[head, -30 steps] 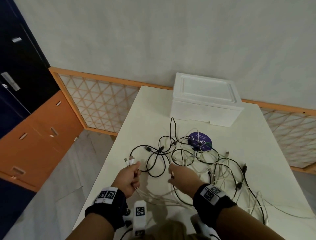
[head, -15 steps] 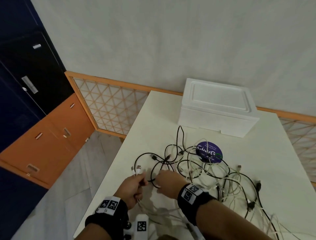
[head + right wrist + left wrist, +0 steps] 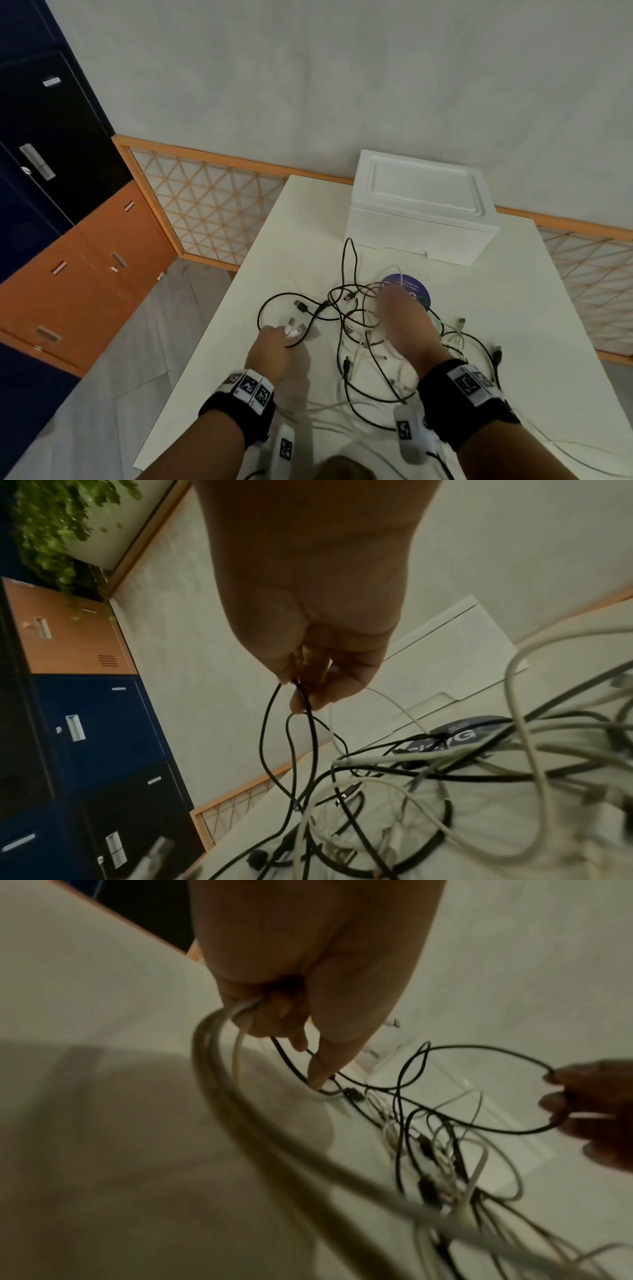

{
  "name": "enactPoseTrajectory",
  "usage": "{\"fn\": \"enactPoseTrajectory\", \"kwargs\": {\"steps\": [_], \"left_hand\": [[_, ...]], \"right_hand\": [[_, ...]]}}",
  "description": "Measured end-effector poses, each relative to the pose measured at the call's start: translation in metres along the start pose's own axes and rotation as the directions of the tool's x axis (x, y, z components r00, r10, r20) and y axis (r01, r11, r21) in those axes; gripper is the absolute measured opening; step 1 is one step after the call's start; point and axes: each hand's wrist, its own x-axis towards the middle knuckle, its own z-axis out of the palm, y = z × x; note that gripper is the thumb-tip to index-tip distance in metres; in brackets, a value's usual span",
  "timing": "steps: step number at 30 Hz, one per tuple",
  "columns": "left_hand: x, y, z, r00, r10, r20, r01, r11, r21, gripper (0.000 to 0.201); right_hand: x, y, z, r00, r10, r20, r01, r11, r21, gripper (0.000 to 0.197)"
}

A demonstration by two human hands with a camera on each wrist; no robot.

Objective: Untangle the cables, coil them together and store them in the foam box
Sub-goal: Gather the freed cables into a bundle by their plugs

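Note:
A tangle of black and white cables [image 3: 363, 329] lies on the white table [image 3: 534, 308], in front of the closed white foam box [image 3: 421, 209]. My left hand [image 3: 274, 337] grips a bunch of white cables [image 3: 236, 1031] near the table's left edge, their plug ends [image 3: 295, 330] sticking out past the fingers. Its index finger [image 3: 318, 1072] points down at a black cable on the table. My right hand [image 3: 390, 298] is raised over the tangle and pinches a black cable loop [image 3: 274, 739] that hangs from its fingertips [image 3: 308, 699].
A round purple sticker disc [image 3: 416, 291] lies under the cables near the foam box [image 3: 462, 647]. The table's left edge drops to the floor beside my left hand. Orange cabinets [image 3: 85, 274], dark lockers [image 3: 37, 137] and a lattice rail [image 3: 212, 209] stand to the left.
My right hand has left the spot beside the left hand and moved right and away over the tangle, lifting a black cable loop. The left hand keeps its hold on the white cables.

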Motion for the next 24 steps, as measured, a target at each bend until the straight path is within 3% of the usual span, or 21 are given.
{"fn": "enactPoseTrajectory", "kwargs": {"steps": [3,5,7,9,10,12,14,17,19,21,24], "left_hand": [[0.001,0.006,0.002,0.998,0.037,0.049,-0.046,0.979,0.198,0.028],[0.002,0.011,-0.003,0.996,0.049,0.072,-0.066,0.961,0.267,0.022],[0.000,0.017,-0.014,0.980,0.083,0.182,-0.129,0.958,0.258,0.017],[-0.007,0.027,-0.036,0.937,0.142,0.319,-0.154,0.988,0.013,0.003],[-0.016,0.035,-0.051,0.919,0.155,0.362,-0.092,0.978,-0.186,0.010],[-0.029,0.048,-0.082,0.923,0.180,0.340,0.046,0.826,-0.562,0.015],[-0.038,0.059,-0.105,0.938,0.230,0.259,0.033,0.684,-0.729,0.016],[-0.045,0.077,-0.125,0.942,0.311,0.128,-0.048,0.500,-0.865,0.014],[-0.044,0.081,-0.132,0.944,0.326,0.049,-0.093,0.408,-0.908,0.016],[-0.043,0.080,-0.132,0.956,0.292,0.019,-0.114,0.432,-0.895,0.012],[-0.044,0.078,-0.123,0.960,0.277,0.047,-0.119,0.552,-0.825,0.018]], "right_hand": [[-0.011,0.001,-0.003,0.998,0.013,0.064,-0.009,0.998,-0.068,0.005],[-0.015,0.004,-0.004,0.996,0.021,0.082,-0.009,0.990,-0.141,0.006],[-0.016,0.009,-0.006,0.995,0.033,0.089,-0.015,0.979,-0.202,0.011],[-0.015,0.013,-0.009,0.992,0.033,0.124,0.008,0.949,-0.315,0.021],[-0.014,0.013,-0.012,0.989,0.021,0.148,0.036,0.926,-0.375,0.026],[-0.013,0.007,-0.020,0.991,0.001,0.130,0.056,0.901,-0.431,0.035],[-0.013,-0.002,-0.024,0.989,-0.083,0.126,0.127,0.909,-0.396,0.048],[-0.018,-0.025,-0.026,0.911,-0.223,0.347,0.315,0.919,-0.236,0.073],[-0.021,-0.038,-0.026,0.881,-0.251,0.401,0.231,0.968,0.097,0.062],[-0.026,-0.049,-0.032,0.914,-0.259,0.314,0.092,0.883,0.459,0.044],[-0.030,-0.064,-0.047,0.960,-0.243,0.137,0.104,0.769,0.631,0.023]]}}
